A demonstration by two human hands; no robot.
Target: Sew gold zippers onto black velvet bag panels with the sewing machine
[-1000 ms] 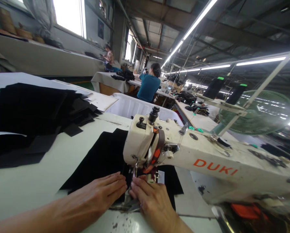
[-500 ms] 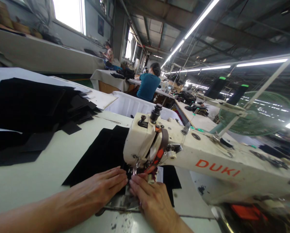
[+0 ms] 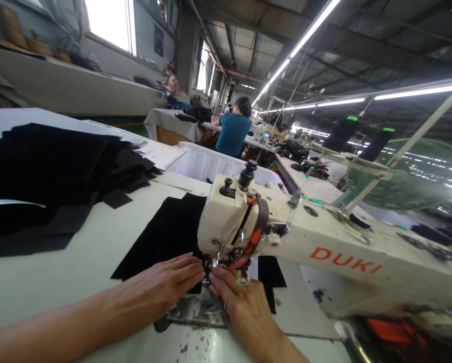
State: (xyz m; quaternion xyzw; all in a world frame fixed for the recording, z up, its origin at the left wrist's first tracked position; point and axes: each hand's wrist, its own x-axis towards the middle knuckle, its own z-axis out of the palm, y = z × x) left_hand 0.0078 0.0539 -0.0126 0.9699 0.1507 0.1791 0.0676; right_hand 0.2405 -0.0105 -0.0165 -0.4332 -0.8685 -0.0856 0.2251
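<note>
A black fabric piece (image 3: 169, 232) lies on the table under the head of a cream DUKI sewing machine (image 3: 286, 237). My left hand (image 3: 161, 287) rests flat on the fabric's near edge, fingers stretched toward the needle. My right hand (image 3: 244, 307) lies beside it, fingertips pressed on the fabric just in front of the presser foot (image 3: 214, 263). The needle itself is hidden behind the machine head.
A pile of black fabric pieces (image 3: 52, 176) covers the table's left side. A white bin (image 3: 214, 164) stands behind the machine. A green fan (image 3: 407, 174) is at right. A person in a teal shirt (image 3: 231, 132) sits at another table farther back.
The black fabric has slid away from me under the machine head, so less of it shows near my hands. Both hands stay at the presser foot.
</note>
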